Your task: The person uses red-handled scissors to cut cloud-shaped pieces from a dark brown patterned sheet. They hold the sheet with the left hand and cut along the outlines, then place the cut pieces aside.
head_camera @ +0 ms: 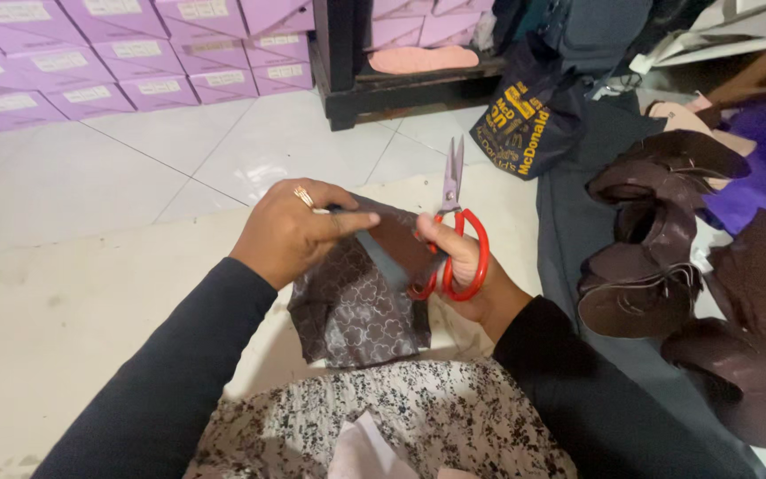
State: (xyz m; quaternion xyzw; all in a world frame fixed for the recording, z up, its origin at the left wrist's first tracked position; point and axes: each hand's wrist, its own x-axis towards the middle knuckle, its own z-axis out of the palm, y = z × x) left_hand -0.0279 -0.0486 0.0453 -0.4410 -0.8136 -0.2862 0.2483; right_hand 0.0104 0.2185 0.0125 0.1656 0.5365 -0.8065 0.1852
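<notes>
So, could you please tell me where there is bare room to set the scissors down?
Bare cream mat lies beside the left hand, bordered by white floor tiles and stacked lilac boxes. Beside the right hand with the red-handled scissors it is crowded: piled dark brown leather pieces.

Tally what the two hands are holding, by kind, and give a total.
Scissors with red handles, in the right hand: 1
Patterned brown fabric piece, held by the left hand: 1
Total: 2
</notes>
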